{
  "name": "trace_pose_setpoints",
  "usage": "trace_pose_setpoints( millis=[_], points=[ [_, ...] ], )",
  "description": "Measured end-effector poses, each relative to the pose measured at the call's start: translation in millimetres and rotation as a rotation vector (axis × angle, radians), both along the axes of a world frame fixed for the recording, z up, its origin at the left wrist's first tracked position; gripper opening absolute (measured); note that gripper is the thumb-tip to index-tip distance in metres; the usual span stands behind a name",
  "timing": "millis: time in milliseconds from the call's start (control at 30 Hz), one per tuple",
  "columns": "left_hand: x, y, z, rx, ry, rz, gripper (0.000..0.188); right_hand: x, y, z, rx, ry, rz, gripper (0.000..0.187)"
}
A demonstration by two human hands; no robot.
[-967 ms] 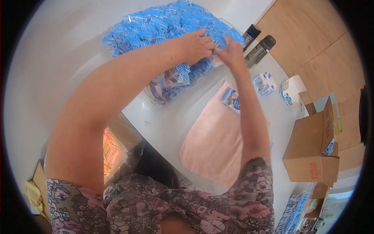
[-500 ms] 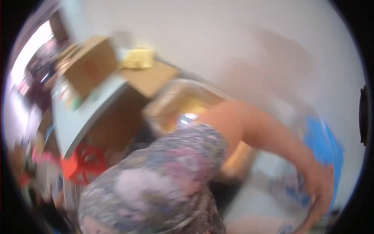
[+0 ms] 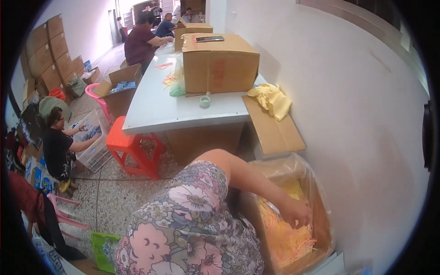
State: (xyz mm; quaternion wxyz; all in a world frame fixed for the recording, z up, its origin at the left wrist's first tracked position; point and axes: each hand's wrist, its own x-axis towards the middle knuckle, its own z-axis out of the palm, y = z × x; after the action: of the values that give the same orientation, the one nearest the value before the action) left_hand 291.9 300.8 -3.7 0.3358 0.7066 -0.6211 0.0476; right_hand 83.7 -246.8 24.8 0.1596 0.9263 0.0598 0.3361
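Observation:
My left hand reaches over a large box with a clear plastic liner, at the lower right. Its fingers are curled downward, close above or touching the pile of thin pink and yellow strips inside. Whatever the fingertips may hold is hidden beneath them. Beside the wrist shows a small pale, shiny piece; its kind is unclear. The floral sleeve of that arm covers much of the lower middle. My right hand is out of sight.
Ahead stands a white table bearing a cardboard box and a tape roll. A yellow cloth lies on cardboard. A red stool is left; co-workers sit beyond, one beside a white crate. A wall bounds the right.
The view has swung and become sharp. My left hand, earlier stretched out near a blue bag at the right, is now over the lined box of strips.

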Motion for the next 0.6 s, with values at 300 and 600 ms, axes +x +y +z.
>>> trace_pose_setpoints(
  millis=[300, 600],
  points=[
    [37, 5, -59, -0.467, 0.111, 0.376, 0.005, 6, 117, -27, -0.015, 0.174, 0.285, 0.041],
    [38, 18, -51, -0.555, -0.283, 0.457, 0.008, 53, 300, -32, 0.227, 0.317, 0.435, 0.044]
  ],
)
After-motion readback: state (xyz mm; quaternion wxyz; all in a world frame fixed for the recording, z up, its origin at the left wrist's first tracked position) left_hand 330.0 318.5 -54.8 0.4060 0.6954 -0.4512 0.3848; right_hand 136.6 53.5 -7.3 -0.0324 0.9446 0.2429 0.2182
